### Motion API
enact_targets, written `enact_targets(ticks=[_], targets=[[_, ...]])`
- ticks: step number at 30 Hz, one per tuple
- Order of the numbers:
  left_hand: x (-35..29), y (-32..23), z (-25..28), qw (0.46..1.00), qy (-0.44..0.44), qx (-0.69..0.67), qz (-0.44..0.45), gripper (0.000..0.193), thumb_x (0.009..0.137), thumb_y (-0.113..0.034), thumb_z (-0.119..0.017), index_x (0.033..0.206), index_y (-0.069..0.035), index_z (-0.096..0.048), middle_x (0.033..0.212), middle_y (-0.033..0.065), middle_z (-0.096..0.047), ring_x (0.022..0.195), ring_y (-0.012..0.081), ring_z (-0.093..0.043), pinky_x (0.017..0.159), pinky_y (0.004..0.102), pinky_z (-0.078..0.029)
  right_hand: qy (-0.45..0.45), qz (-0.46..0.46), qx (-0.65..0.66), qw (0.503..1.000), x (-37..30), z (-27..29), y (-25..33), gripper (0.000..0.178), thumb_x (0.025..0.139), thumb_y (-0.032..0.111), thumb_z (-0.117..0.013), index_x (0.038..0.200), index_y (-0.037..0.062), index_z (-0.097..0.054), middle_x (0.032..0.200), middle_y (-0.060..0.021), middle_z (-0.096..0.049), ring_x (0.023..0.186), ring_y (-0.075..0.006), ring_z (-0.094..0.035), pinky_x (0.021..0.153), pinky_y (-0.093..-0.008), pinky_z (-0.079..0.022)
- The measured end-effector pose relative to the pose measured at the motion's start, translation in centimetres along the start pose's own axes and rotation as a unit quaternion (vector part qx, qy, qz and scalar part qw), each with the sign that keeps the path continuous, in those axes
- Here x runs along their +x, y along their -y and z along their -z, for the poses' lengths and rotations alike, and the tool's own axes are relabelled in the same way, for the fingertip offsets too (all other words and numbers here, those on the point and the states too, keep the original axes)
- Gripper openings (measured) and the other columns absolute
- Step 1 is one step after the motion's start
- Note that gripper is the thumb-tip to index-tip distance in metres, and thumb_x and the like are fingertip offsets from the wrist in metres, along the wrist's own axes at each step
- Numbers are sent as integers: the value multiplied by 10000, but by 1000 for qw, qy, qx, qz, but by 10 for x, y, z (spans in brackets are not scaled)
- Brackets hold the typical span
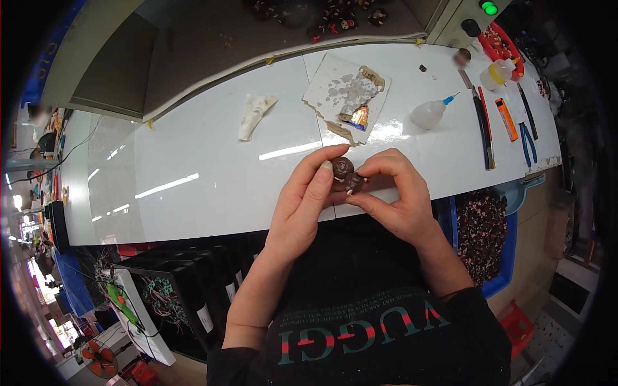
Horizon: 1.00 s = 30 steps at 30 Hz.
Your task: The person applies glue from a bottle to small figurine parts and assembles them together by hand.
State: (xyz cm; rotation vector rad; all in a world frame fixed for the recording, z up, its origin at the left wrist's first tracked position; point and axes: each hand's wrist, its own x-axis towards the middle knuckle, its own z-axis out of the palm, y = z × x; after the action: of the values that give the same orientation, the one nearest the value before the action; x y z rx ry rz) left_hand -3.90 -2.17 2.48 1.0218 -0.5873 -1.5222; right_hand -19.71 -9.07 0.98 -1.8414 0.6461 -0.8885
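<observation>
The left hand is closed around a round dark-brown piece; the right hand pinches a smaller brown piece just beside it at five o'clock. Both are near the white table's near edge. From the hands, a stained sheet lies at twelve o'clock, a blue-tipped bottle at two, crumpled tissue at ten.

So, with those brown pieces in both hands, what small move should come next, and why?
Perhaps tilt the right hand slightly for a clearer look: it pinches the small brown piece beside the round brown piece in the left hand, and whether they are joined is hard to see.
</observation>
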Motion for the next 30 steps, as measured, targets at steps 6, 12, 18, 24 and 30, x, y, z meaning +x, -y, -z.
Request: enact_targets(ticks=[6, 12, 18, 24, 30], targets=[[-2, 5, 2, 997, -15, 74, -15, 357, 1002, -260, -380, 1261, -19, -427, 1044, 116, -582, 988, 200, -605, 859, 312, -493, -1, -8, 9, 1000, -1, 0, 3, 319, 747, 91, -749, 988, 38, -547, 944, -81, -576, 819, -169, -605, 723, -275, -511], [-3, 2, 1, 998, -13, 56, -4, 304, 994, -209, -419, 1222, -13, -462, 1068, 67, -538, 960, 115, -552, 848, 272, -492, -1, -18, 18, 1000, -1, 0, 5, 311, 743, 93, -753, 967, 35, -546, 947, -83, -580, 820, -168, -611, 726, -275, -512], [-4, 0, 0, 998, -16, 59, -11, 286, 993, -208, -422, 1195, -10, -469, 1061, 71, -547, 955, 119, -560, 839, 271, -496, -4, -29, 22, 999, -1, -1, 6, 314, 738, 100, -761, 956, 29, -547, 938, -79, -586, 811, -166, -615, 728, -272, -512], [-6, 0, -3, 998, -24, 61, -20, 284, 991, -210, -430, 1181, -2, -467, 1029, 72, -565, 945, 117, -568, 831, 268, -494, -15, -29, 29, 999, -2, 0, 5, 329, 731, 106, -768, 957, 34, -540, 939, -71, -583, 816, -159, -608, 728, -268, -506], [-6, 2, -5, 998, -9, 61, -21, 295, 990, -198, -432, 1207, -1, -464, 1001, 67, -586, 944, 117, -570, 847, 260, -474, -35, 19, 18, 999, -4, 4, 3, 355, 720, 97, -776, 970, 50, -528, 942, -55, -560, 847, -161, -581, 733, -267, -490]])
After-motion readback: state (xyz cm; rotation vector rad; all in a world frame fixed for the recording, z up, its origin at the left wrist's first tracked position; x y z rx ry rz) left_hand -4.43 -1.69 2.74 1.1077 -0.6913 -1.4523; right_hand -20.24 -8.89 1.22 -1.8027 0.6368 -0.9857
